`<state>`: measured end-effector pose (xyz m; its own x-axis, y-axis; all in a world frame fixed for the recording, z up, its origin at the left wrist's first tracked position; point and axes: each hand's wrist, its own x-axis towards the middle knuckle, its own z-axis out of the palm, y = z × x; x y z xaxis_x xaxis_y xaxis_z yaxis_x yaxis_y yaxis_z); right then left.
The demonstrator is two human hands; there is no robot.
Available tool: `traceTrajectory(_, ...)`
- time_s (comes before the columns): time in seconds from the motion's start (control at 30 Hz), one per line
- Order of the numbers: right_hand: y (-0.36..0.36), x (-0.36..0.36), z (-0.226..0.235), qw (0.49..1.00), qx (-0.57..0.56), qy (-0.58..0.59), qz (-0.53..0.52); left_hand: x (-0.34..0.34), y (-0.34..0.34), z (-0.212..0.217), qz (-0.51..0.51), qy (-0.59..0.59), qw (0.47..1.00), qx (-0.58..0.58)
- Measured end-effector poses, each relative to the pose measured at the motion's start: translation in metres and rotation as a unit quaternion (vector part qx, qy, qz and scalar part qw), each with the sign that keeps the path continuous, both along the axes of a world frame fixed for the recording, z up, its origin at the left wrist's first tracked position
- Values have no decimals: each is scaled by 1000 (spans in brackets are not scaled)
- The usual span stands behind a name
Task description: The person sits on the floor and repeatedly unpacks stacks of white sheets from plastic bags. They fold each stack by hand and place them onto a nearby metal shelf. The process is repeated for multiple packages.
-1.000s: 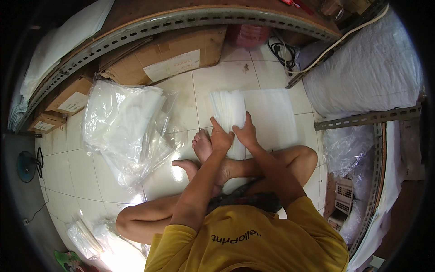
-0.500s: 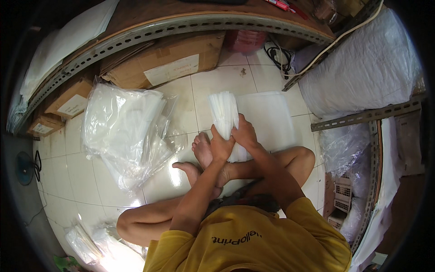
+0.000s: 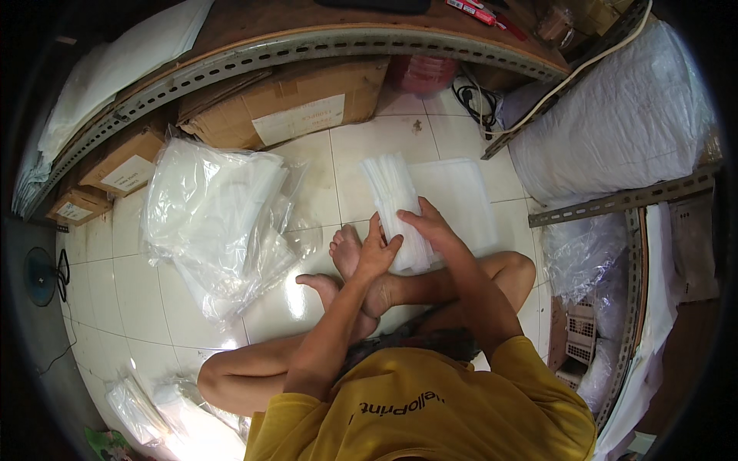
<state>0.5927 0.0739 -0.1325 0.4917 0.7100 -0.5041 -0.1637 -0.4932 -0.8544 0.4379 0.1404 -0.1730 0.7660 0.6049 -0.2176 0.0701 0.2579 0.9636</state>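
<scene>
A long, narrow bundle of thin white translucent sheets (image 3: 389,180), with many layered edges showing, is between my hands above the floor in front of my crossed legs. My left hand (image 3: 376,249) is closed round its left side, the thumb toward the near part. From the right, my right hand (image 3: 431,227) grips the same bundle with its thumb on top; some of its fingers are hidden. Just right of the bundle, a flat stack of similar white sheets (image 3: 465,196) lies on the tiles, partly behind my right hand.
To the left, a large clear plastic bag of white sheets (image 3: 215,200) lies on the tiled floor. Cardboard boxes (image 3: 300,100) stand under a metal-edged shelf (image 3: 307,44). Wrapped white rolls (image 3: 615,123) fill the right rack. Smaller plastic packs (image 3: 138,411) lie at lower left.
The hands have moved slightly apart along the bundle. Its near part, earlier pinched in, now shows spread out between them, and its far end leans a little more left.
</scene>
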Motion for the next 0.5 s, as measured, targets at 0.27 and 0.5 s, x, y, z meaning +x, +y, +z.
traceTrajectory(0.27, 3, -8, -10, 999, 25, 46, -10, -2, 5, 0, -47, 113, 992, 39)
traceTrajectory(0.5, 12, -29, -9, 997, -5, -57, -43, 10, -19, 11, -38, 154, 943, 292)
